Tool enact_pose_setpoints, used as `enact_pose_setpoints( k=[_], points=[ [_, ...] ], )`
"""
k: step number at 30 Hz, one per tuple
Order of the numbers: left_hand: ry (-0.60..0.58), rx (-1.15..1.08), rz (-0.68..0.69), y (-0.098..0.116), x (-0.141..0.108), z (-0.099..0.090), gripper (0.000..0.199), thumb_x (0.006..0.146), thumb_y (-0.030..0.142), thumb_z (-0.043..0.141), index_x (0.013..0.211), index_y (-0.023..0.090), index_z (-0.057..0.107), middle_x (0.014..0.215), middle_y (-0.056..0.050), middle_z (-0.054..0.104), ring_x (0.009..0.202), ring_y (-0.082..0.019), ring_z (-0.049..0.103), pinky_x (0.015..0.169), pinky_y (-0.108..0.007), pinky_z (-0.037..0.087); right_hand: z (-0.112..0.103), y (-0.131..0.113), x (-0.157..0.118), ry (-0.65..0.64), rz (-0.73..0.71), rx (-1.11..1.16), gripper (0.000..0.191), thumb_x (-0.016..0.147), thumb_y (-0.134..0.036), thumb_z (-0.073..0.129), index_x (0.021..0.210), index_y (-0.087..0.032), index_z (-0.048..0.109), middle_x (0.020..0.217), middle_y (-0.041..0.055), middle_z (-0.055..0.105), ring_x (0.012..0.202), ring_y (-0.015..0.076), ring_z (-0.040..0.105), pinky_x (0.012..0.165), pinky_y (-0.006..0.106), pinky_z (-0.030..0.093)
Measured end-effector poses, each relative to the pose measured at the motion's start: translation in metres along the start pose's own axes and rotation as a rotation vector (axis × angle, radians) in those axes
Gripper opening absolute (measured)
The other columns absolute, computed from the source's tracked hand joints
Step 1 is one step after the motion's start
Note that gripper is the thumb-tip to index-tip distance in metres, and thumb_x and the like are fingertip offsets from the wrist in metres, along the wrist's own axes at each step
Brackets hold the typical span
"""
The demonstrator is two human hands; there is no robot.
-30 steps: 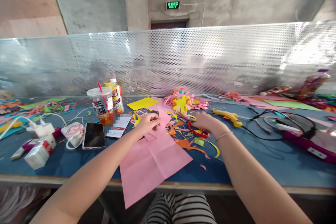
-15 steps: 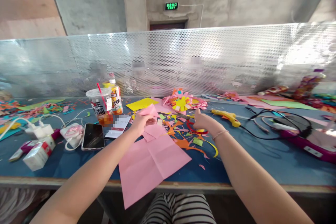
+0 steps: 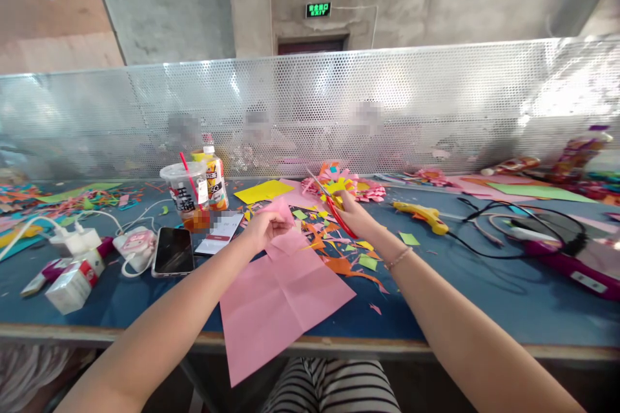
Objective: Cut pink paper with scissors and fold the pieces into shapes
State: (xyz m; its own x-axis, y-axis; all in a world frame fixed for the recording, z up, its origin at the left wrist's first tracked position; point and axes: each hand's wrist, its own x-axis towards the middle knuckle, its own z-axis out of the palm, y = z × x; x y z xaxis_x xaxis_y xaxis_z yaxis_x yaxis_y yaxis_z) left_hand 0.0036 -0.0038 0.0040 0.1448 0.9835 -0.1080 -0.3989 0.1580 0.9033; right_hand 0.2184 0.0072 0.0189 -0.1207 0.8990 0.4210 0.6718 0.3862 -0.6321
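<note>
My left hand [image 3: 264, 230] is closed on a folded piece of pink paper [image 3: 279, 210], above the table's middle. Under it spreads a larger creased sheet of pink paper [image 3: 285, 297], one corner hanging past the table edge. In my right hand [image 3: 352, 213] is a pair of red-handled scissors [image 3: 340, 219], lifted with the blades pointing up and to the left. Behind the blades sits a paper flower [image 3: 334, 181] in pink with yellow parts. Coloured paper scraps [image 3: 334, 248] lie between my hands.
A yellow hot glue gun [image 3: 421, 214] with a black cord lies to the right. On the left are a plastic drink cup [image 3: 184, 190], a bottle [image 3: 214, 177], a phone [image 3: 173, 251] and chargers [image 3: 77, 239]. A perforated metal screen [image 3: 411, 97] closes the table's back.
My right hand has raised the scissors off the scraps and swung the blades upward. My left hand keeps the folded pink paper in nearly the same place.
</note>
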Motion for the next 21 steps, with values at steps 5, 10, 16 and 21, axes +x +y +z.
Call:
enact_pose_setpoints(
  k=[5, 10, 16, 21],
  points=[
    [-0.087, 0.125, -0.05, -0.006, -0.005, 0.005, 0.014, 0.053, 0.005, 0.045, 0.046, 0.011, 0.055, 0.048, -0.005, 0.059, 0.044, -0.01, 0.053, 0.048, -0.02, 0.043, 0.03, -0.029, -0.014, -0.097, 0.033, 0.692, 0.041, 0.064, -0.043, 0.058, 0.093, -0.023, 0.035, 0.07, -0.0042, 0.05, 0.053, 0.01, 0.052, 0.05, 0.025, 0.045],
    [-0.252, 0.226, -0.014, -0.009, -0.009, 0.007, 0.015, 0.05, 0.005, 0.044, 0.05, 0.011, 0.058, 0.051, -0.004, 0.06, 0.044, -0.009, 0.052, 0.047, -0.021, 0.042, 0.051, -0.032, -0.019, -0.053, 0.03, 0.78, 0.039, 0.062, -0.031, 0.06, 0.092, -0.023, 0.035, 0.059, -0.0095, 0.041, 0.045, 0.0061, 0.043, 0.042, 0.019, 0.037],
    [-0.247, 0.382, -0.02, -0.014, -0.01, 0.007, 0.013, 0.051, 0.005, 0.047, 0.057, 0.011, 0.058, 0.049, -0.003, 0.058, 0.045, -0.012, 0.055, 0.049, -0.024, 0.043, 0.052, -0.026, -0.015, -0.015, 0.018, 0.834, 0.039, 0.058, -0.018, 0.058, 0.091, -0.022, 0.038, 0.058, -0.0096, 0.042, 0.046, 0.0058, 0.042, 0.042, 0.018, 0.034],
    [-0.319, 0.428, 0.046, -0.016, -0.008, 0.004, 0.013, 0.058, 0.015, 0.055, 0.069, 0.011, 0.061, 0.058, -0.005, 0.062, 0.052, -0.014, 0.059, 0.053, -0.026, 0.047, 0.049, -0.025, -0.012, -0.011, 0.005, 0.847, 0.043, 0.057, -0.017, 0.058, 0.093, -0.022, 0.036, 0.058, -0.0098, 0.045, 0.044, 0.0053, 0.041, 0.041, 0.017, 0.033]
  ],
)
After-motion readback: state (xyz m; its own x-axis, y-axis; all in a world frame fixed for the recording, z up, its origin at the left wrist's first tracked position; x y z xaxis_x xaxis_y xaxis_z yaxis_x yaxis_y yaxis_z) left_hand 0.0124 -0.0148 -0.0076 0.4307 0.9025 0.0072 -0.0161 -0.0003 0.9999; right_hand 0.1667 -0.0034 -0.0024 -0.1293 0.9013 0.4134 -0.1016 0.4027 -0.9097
